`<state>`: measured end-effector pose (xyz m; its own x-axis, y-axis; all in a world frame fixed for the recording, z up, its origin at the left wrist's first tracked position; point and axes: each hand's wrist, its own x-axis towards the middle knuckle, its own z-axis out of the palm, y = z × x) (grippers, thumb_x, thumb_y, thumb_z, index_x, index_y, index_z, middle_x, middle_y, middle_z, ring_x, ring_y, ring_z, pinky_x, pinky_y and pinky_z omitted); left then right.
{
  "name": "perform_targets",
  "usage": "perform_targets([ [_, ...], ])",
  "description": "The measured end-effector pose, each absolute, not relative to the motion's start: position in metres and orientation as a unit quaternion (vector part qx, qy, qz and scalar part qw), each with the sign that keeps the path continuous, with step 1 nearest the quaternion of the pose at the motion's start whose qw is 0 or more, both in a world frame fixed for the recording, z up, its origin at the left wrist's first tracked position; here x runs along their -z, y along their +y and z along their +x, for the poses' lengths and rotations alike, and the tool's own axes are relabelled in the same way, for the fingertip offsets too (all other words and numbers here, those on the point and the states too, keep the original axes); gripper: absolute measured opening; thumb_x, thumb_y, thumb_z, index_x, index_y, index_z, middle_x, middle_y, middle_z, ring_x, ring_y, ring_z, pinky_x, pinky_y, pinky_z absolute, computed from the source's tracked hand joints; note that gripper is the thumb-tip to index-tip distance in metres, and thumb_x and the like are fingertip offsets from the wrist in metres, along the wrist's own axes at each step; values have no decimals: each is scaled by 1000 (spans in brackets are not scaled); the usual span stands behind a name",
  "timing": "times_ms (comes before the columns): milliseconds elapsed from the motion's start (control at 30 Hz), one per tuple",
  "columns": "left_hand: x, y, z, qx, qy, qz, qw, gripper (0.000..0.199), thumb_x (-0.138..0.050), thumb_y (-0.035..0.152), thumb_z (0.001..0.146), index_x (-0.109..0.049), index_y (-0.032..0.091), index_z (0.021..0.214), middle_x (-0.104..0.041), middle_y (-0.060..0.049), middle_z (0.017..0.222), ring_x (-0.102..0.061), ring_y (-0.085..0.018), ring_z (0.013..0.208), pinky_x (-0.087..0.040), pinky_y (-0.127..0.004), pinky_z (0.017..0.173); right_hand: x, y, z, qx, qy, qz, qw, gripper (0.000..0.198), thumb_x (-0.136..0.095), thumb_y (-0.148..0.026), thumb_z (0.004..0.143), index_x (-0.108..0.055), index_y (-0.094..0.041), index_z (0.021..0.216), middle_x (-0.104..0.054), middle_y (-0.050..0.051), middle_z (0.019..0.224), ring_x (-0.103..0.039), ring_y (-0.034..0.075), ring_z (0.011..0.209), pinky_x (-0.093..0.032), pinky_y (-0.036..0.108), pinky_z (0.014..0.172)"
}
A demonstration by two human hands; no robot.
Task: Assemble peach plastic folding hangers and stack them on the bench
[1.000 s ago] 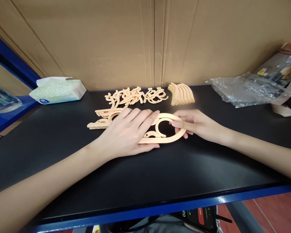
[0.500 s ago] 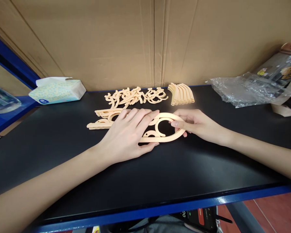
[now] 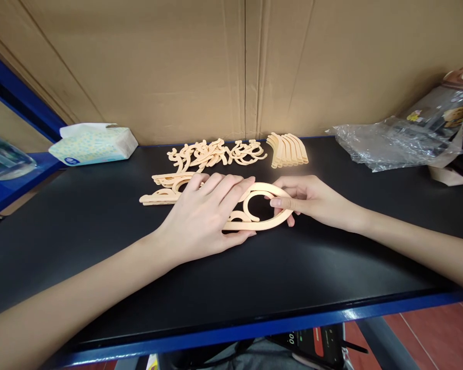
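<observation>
A cream plastic folding hanger (image 3: 268,224), folded up with its curled hook inside the rounded end, lies across the middle of the black table. My left hand (image 3: 206,218) is closed over its left part, the back of the hand up and the thumb along the near side. At the rounded right end, my right hand (image 3: 312,199) pinches the rim between thumb and fingers. More folded hangers (image 3: 160,197) stick out to the left from behind my left hand, partly covered by it. Behind them lies a heap of loose cream hook pieces (image 3: 212,154).
Several curved hanger arms (image 3: 288,150) sit in a neat row right of the hook heap. A tissue pack (image 3: 94,145) is at the back left, a crumpled clear plastic bag (image 3: 381,144) at the back right. Cardboard (image 3: 177,67) walls the rear; a blue rail (image 3: 254,331) edges the front.
The hanger's rounded end has shifted slightly left and toward me, with my right hand still on it. My left hand stays nearly in place.
</observation>
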<state>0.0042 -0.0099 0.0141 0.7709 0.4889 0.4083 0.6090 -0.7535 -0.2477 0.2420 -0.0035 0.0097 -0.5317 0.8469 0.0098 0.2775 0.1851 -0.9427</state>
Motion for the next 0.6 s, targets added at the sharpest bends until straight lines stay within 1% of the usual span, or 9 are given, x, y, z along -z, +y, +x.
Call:
perform_targets([
  [67, -20, -7, 2, 161, -301, -923, 180, 63, -58, 49, 87, -50, 8, 134, -62, -17, 125, -57, -33, 108, -38, -45, 90, -8, -3, 243, -488, -726, -383, 295, 32, -58, -47, 90, -59, -16, 91, -67, 0, 73, -60, 10, 57, -45, 24, 54],
  [167, -39, 5, -10, 163, -332, -917, 150, 64, -60, 55, 84, -53, 12, 131, -62, -14, 122, -56, -32, 111, -37, -44, 95, -5, 0, 246, -463, -729, -389, 321, 38, -45, -50, 96, -59, -15, 93, -71, 4, 79, -62, 11, 61, -42, 24, 54],
  [233, -54, 15, -24, 159, -381, -903, 120, 64, -57, 56, 86, -49, 15, 135, -59, -10, 124, -56, -28, 112, -38, -41, 96, -2, 2, 249, -463, -721, -401, 325, 40, -43, -51, 97, -60, -15, 97, -72, 5, 78, -62, 11, 61, -42, 25, 55],
  [267, -61, 20, -31, 160, -411, -891, 110, 65, -56, 58, 85, -49, 17, 134, -60, -8, 123, -56, -27, 110, -38, -41, 95, -1, 3, 249, -466, -720, -403, 321, 39, -43, -50, 97, -60, -15, 100, -72, 4, 77, -62, 11, 61, -42, 25, 55],
  [300, -67, 26, -40, 144, -443, -880, 91, 67, -54, 61, 85, -47, 18, 136, -60, -7, 123, -57, -26, 109, -40, -39, 94, -1, 3, 250, -469, -720, -403, 315, 38, -44, -50, 97, -60, -15, 102, -72, 4, 76, -62, 11, 61, -42, 25, 56],
  [333, -72, 31, -48, 134, -478, -865, 76, 72, -55, 65, 81, -47, 19, 135, -60, -6, 122, -58, -25, 105, -42, -37, 91, 0, 4, 250, -470, -723, -400, 309, 38, -45, -49, 97, -60, -16, 103, -72, 4, 76, -62, 11, 61, -41, 24, 56],
  [400, -78, 40, -63, 84, -536, -839, 38, 81, -58, 70, 75, -45, 21, 137, -60, -6, 124, -59, -25, 103, -44, -34, 87, 0, 4, 250, -469, -730, -396, 298, 36, -47, -48, 96, -61, -16, 101, -72, 3, 76, -62, 11, 62, -41, 24, 56],
  [500, -78, 49, -79, -19, -587, -809, 2, 75, -55, 69, 77, -45, 23, 136, -61, -4, 122, -60, -24, 100, -44, -31, 83, -1, 4, 249, -467, -735, -396, 292, 31, -51, -45, 95, -62, -15, 98, -71, 3, 74, -61, 11, 60, -42, 24, 55],
  [600, -74, 54, -86, -89, -591, -802, -24, 75, -55, 68, 75, -49, 22, 133, -59, -5, 127, -59, -26, 104, -43, -30, 83, -2, 5, 248, -464, -739, -393, 290, 28, -53, -41, 93, -62, -15, 96, -70, 3, 72, -60, 11, 59, -43, 25, 56],
])
